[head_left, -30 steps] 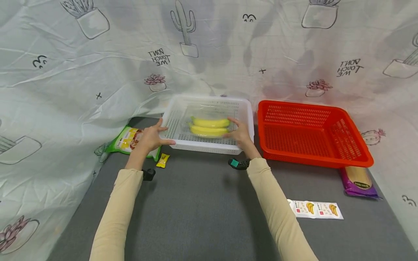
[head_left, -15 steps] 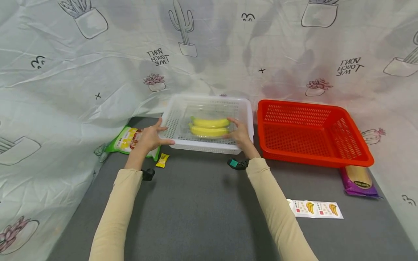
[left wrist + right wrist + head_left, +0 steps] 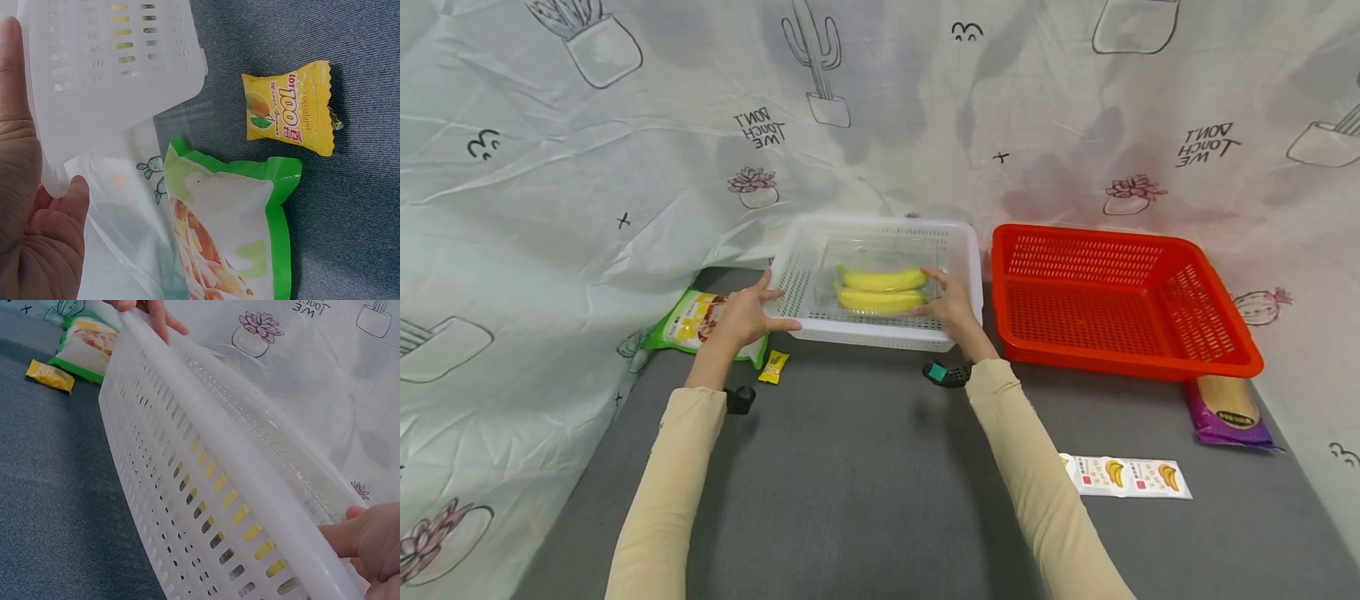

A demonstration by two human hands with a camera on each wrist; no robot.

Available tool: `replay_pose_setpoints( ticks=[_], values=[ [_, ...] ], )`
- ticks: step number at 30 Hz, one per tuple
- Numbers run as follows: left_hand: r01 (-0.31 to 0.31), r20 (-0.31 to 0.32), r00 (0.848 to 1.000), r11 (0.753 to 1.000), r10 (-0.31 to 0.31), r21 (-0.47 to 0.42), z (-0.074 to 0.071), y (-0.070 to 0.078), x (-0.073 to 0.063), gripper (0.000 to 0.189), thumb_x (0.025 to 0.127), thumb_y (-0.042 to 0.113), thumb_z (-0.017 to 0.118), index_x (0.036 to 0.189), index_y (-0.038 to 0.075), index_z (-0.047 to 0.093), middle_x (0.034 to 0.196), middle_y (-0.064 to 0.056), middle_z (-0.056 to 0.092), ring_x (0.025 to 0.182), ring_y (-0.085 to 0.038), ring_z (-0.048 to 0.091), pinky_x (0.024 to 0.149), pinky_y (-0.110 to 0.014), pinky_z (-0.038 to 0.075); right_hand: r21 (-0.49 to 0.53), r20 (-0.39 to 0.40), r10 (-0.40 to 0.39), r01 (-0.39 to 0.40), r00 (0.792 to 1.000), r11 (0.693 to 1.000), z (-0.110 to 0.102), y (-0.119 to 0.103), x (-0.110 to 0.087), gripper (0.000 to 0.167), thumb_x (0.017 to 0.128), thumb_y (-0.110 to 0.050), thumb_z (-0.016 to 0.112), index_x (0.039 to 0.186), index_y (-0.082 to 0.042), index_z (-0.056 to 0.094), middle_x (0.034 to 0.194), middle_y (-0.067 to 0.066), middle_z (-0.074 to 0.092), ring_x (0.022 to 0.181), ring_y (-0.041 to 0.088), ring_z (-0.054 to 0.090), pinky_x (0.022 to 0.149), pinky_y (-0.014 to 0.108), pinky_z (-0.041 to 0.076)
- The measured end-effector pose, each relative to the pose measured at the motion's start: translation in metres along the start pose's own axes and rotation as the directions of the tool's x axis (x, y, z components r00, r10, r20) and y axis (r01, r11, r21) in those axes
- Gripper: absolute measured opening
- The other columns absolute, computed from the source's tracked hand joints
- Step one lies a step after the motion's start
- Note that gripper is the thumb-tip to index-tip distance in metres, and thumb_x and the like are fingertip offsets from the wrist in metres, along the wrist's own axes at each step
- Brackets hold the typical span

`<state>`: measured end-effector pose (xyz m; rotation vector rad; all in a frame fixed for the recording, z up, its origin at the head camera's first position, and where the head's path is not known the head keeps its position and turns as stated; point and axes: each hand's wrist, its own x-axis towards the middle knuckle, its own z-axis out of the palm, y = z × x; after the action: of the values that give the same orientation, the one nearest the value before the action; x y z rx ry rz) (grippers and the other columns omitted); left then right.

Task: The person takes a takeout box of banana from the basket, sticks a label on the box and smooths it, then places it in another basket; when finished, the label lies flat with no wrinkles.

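A white slotted plastic basket (image 3: 880, 333) stands at the back of the table. In it lies a clear plastic box (image 3: 842, 250) with two yellow bananas (image 3: 880, 302). My left hand (image 3: 743, 318) grips the basket's left end; in the left wrist view its fingertips (image 3: 78, 190) curl at the rim. Over the basket's right side reaches my right hand (image 3: 953, 310), holding the right end of the box, with the index finger and thumb spread beside the banana ends. In the right wrist view the basket wall hides most of the box.
A red basket (image 3: 1135, 367) stands to the right, with a purple-ended packet (image 3: 1228, 412) by its front corner. A strip of banana labels (image 3: 1131, 477) lies nearer. On the left are a green-edged snack bag (image 3: 688, 321) and a small yellow candy packet (image 3: 287, 109).
Both hands keep their places on the basket and box. The head view has shifted very slightly; nothing else has visibly moved.
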<state>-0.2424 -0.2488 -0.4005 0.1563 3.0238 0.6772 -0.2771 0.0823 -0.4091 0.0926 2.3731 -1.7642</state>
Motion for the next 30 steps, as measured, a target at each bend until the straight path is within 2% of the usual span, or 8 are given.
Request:
replay_pose_setpoints(
  ticks=[3,6,10,15,18,20,23,30],
  values=[
    [0.003,0.004,1.0,1.0,-0.003,0.002,0.0,0.001,0.001,0.088,0.07,0.051,0.08,0.138,0.004,0.05,0.157,-0.015,0.016,0.07,-0.037,0.048,0.067,-0.04,0.039,-0.004,-0.006,0.001,-0.001,1.0,1.0,-0.0008,-0.0004,-0.0001,0.084,0.068,0.019,0.076,0.142,-0.012,0.049,0.155,0.01,0.028,0.143,0.025,0.019,0.109,0.041,0.031],
    [0.009,0.007,1.0,1.0,-0.009,0.001,0.0002,0.0016,0.0009,0.089,0.069,0.052,0.08,0.138,0.004,0.05,0.157,-0.015,0.017,0.093,-0.04,0.054,0.075,-0.043,0.04,0.0,-0.008,0.012,-0.012,1.0,1.0,-0.0008,0.0001,-0.0003,0.084,0.067,0.019,0.076,0.141,-0.012,0.05,0.155,0.009,0.029,0.142,0.024,0.021,0.108,0.041,0.033],
    [0.01,0.013,1.0,1.0,-0.01,-0.009,0.0007,0.0008,0.0004,0.088,0.069,0.049,0.081,0.138,0.003,0.05,0.157,-0.014,0.015,0.125,-0.045,0.042,0.085,-0.047,0.04,0.017,-0.018,0.027,-0.026,0.999,1.0,0.0001,0.0007,-0.0006,0.084,0.066,0.018,0.077,0.139,-0.013,0.052,0.154,0.009,0.032,0.142,0.023,0.022,0.109,0.04,0.031],
    [0.007,0.006,1.0,1.0,-0.007,-0.018,0.0004,-0.0004,0.0005,0.09,0.068,0.049,0.082,0.138,0.003,0.049,0.157,-0.013,0.015,0.123,-0.042,0.043,0.079,-0.044,0.04,-0.009,-0.017,-0.037,0.037,0.999,0.999,0.0008,0.0013,0.0001,0.072,0.066,0.012,0.081,0.132,-0.009,0.059,0.151,0.009,0.037,0.141,0.026,0.025,0.113,0.042,0.022],
    [0.014,0.006,1.0,1.0,-0.014,-0.005,-0.001,-0.0006,0.0001,0.093,0.068,0.052,0.081,0.14,0.004,0.047,0.157,-0.014,0.016,0.112,-0.041,0.049,0.075,-0.043,0.039,-0.069,0.0,-0.098,0.097,0.995,0.993,0.0009,0.0005,0.0005,0.062,0.068,0.004,0.084,0.125,-0.008,0.063,0.148,0.01,0.041,0.139,0.028,0.028,0.114,0.045,0.017],
    [0.019,0.01,1.0,1.0,-0.019,0.0,-0.0016,-0.0004,-0.0003,0.094,0.068,0.054,0.08,0.14,0.004,0.047,0.157,-0.014,0.016,0.101,-0.04,0.052,0.072,-0.042,0.039,-0.105,0.01,-0.122,0.122,0.992,0.987,0.0007,0.0003,0.0,0.057,0.07,-0.001,0.084,0.122,-0.008,0.063,0.145,0.011,0.043,0.137,0.028,0.031,0.114,0.046,0.017],
    [0.024,0.019,1.0,1.0,-0.024,0.006,-0.0024,0.0008,-0.0008,0.094,0.068,0.055,0.079,0.141,0.005,0.047,0.157,-0.014,0.015,0.097,-0.041,0.053,0.075,-0.044,0.04,-0.131,0.011,-0.14,0.14,0.99,0.981,0.0003,0.0001,-0.0025,0.05,0.072,-0.006,0.084,0.119,-0.008,0.063,0.14,0.012,0.048,0.13,0.028,0.037,0.113,0.047,0.021],
    [0.026,0.019,0.999,1.0,-0.026,0.001,-0.0005,0.0005,0.0007,0.091,0.069,0.053,0.08,0.139,0.004,0.049,0.157,-0.011,0.014,0.129,-0.046,0.037,0.085,-0.049,0.04,-0.124,-0.015,-0.165,0.162,0.986,0.979,0.0,0.0006,-0.0051,0.037,0.073,-0.008,0.084,0.104,-0.003,0.066,0.138,0.014,0.051,0.133,0.028,0.037,0.111,0.042,0.025]
  ],
)
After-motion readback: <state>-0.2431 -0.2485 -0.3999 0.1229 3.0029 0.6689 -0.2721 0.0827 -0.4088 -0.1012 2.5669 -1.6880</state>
